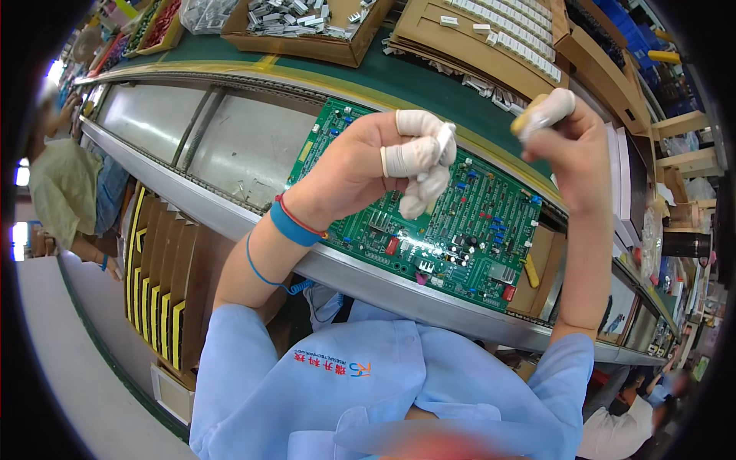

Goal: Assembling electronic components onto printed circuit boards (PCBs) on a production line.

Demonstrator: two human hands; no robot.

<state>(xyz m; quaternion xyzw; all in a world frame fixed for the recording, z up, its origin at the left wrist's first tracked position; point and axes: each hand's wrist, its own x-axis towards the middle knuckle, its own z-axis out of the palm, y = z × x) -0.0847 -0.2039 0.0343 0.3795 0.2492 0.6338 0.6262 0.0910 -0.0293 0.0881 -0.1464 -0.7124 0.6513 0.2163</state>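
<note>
A large green circuit board [452,253] lies on the metal rail line in front of me, filled with small red, blue, white and black components. Over its upper left part is my left hand [376,157], raised, with white finger cots on its fingers. Thumb and fingers are pinched together around a small whitish piece too unclear to name. My right hand [571,149] is lifted beyond the board's right end, its fingers curled together and slightly blurred. It wears white and yellow finger cots; whether something sits between the fingertips is hidden. A blue wrist strap [295,225] circles my left wrist.
At the back stands a cardboard box [307,52] of silvery metal parts, beside a cardboard tray [425,38] with rows of white components. A yellow-handled tool [531,272] lies at the board's right edge. Yellow-edged boards [153,291] stand at lower left. Other people work at both sides.
</note>
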